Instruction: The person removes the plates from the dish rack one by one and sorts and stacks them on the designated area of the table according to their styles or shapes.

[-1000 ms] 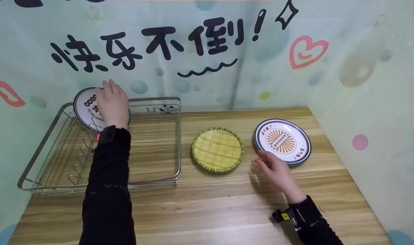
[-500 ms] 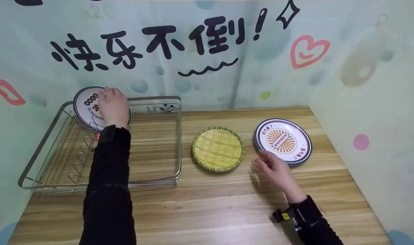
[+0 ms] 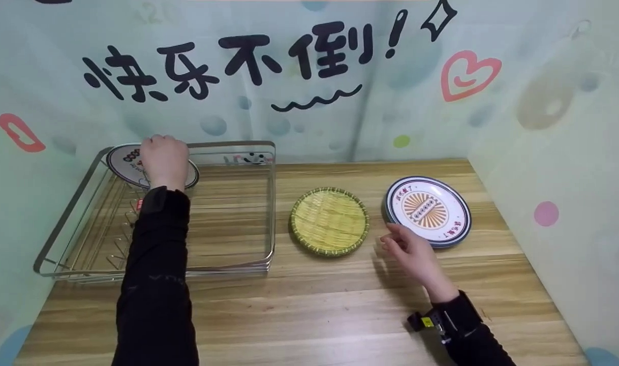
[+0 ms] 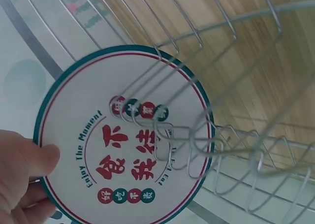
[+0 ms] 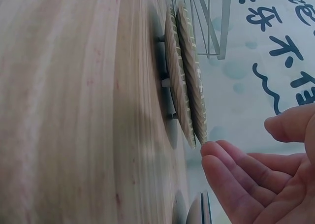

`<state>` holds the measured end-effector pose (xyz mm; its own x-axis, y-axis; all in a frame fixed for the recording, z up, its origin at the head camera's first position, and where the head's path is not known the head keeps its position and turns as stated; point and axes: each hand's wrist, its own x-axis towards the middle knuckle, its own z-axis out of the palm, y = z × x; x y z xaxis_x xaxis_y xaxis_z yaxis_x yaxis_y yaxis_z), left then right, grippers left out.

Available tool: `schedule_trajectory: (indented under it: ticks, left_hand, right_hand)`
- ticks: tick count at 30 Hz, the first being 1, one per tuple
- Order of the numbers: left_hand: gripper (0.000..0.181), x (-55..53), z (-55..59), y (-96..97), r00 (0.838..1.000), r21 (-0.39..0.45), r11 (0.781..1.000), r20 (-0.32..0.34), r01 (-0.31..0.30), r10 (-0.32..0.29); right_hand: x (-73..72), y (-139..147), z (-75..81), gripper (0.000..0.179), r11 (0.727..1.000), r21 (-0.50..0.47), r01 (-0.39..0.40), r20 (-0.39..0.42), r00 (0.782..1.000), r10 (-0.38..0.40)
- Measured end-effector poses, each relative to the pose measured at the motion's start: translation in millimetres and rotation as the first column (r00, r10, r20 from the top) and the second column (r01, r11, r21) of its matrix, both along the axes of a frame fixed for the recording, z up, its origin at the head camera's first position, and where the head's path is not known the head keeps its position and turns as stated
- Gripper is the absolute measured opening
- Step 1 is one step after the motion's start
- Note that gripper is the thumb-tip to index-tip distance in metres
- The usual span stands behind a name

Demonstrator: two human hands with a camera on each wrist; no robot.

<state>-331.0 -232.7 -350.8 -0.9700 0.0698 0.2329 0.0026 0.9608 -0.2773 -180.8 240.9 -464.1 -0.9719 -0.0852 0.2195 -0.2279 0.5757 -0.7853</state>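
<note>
At the back left, my left hand (image 3: 164, 160) holds a round white plate (image 3: 120, 165) by its rim. In the left wrist view, the thumb (image 4: 47, 157) lies on the printed face and the fingers are behind the rim. That plate (image 4: 88, 96) stands tilted among the wire prongs of a metal dish rack (image 3: 273, 203), which cross its face in that view. My right hand (image 3: 416, 256) holds nothing; its fingers are relaxed, close to the near edge of a stack of blue-rimmed plates (image 3: 454, 226). In the right wrist view, the fingertips overlap the end of the woven trays (image 5: 184, 81).
Stacked round woven trays (image 3: 330, 221) sit on the wooden table (image 3: 309, 315) between the rack and the plate stack. A printed cloth backdrop (image 3: 330, 132) rises right behind the table, with side walls left and right.
My left hand has moved down a little, and the plate has tipped so that its face looks narrower. The right hand has stayed in place. The head view has shifted slightly.
</note>
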Motion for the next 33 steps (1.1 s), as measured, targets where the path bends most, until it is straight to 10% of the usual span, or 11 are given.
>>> schedule_trajectory:
  ticks: [5, 10, 18, 33]
  left_hand:
    - [0.033, 4.4, -1.3, -10.8, 0.999, 0.012, 0.999, -0.006, 0.038, -0.038]
    - [0.043, 9.4, -6.1, -17.0, 0.984, 0.021, 0.994, -0.146, 0.104, -0.1]
    - [0.044, 15.4, -8.6, -7.3, 0.894, 0.008, 0.967, -0.384, 0.255, -0.233]
    - [0.017, 26.7, -6.0, 10.9, 0.775, -0.094, 0.92, -0.51, 0.381, -0.373]
  right_hand:
    - [-0.4, 0, 0.2, 0.037, 1.0, 0.006, -0.006, 0.011, 1.0, 0.006]
    - [-2.0, -1, 0.2, 0.038, 1.0, 0.011, -0.011, 0.03, 1.0, 0.01]
    - [-2.5, -2, -0.3, 0.038, 1.0, -0.01, -0.025, 0.022, 0.999, 0.025]
    - [-1.8, -3, -1.1, 0.038, 0.999, -0.008, -0.042, -0.007, 0.999, 0.042]
